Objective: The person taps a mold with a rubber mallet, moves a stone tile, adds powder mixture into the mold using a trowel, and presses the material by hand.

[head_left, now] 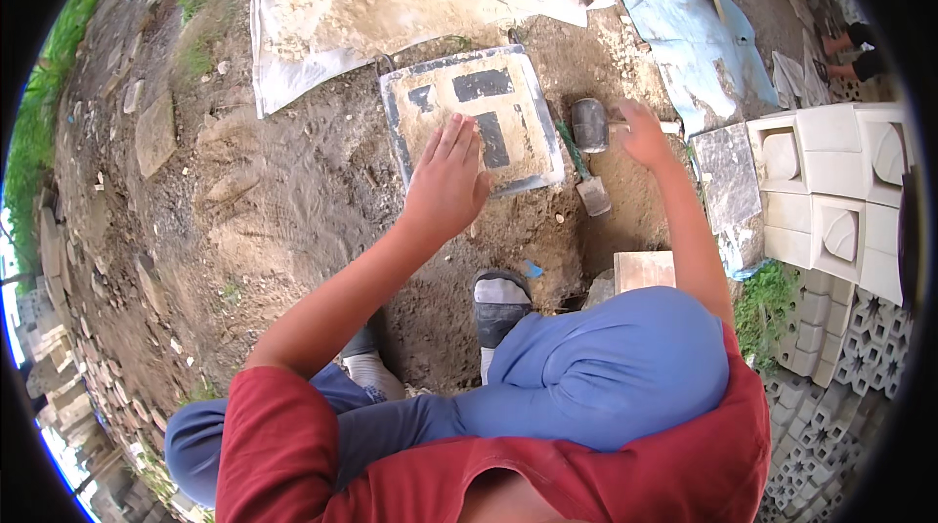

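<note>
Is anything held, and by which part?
The left hand holds nothing. The right hand is over the handle of the mallet; whether it grips, I can't tell.

Head-worn fisheye looks down over knees (664,342) at nearby hands (447,183)

Left grip (447,186) lies over a sandy square panel (486,85).

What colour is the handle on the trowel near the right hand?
The handle is green; the head view shows it best.
</note>
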Demonstrator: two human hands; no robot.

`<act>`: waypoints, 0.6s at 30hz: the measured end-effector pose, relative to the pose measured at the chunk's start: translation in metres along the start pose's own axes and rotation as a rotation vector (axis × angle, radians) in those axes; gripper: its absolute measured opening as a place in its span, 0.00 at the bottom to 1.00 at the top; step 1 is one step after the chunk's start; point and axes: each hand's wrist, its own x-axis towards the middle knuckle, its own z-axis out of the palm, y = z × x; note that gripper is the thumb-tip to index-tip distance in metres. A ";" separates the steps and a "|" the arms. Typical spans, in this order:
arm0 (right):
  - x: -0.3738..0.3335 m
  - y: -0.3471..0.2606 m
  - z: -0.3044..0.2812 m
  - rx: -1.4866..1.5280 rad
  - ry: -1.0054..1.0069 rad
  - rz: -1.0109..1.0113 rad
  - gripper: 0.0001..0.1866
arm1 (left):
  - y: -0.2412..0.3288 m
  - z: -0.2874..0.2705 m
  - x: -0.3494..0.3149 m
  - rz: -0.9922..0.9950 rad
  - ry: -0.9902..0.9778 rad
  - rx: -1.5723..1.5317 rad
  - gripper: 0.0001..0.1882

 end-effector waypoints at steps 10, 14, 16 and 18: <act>0.003 0.012 -0.025 -0.230 -0.451 0.044 0.17 | -0.024 -0.011 -0.001 -0.090 0.002 0.018 0.34; 0.002 -0.030 -0.050 -0.235 -0.079 0.177 0.16 | -0.060 0.001 0.001 -0.279 0.211 -0.150 0.33; 0.007 -0.088 -0.078 -0.019 -0.033 0.208 0.17 | -0.072 0.018 -0.002 -0.405 0.304 -0.321 0.33; 0.003 -0.140 -0.070 0.187 -0.008 0.248 0.17 | -0.074 0.037 -0.008 -0.440 0.343 -0.338 0.33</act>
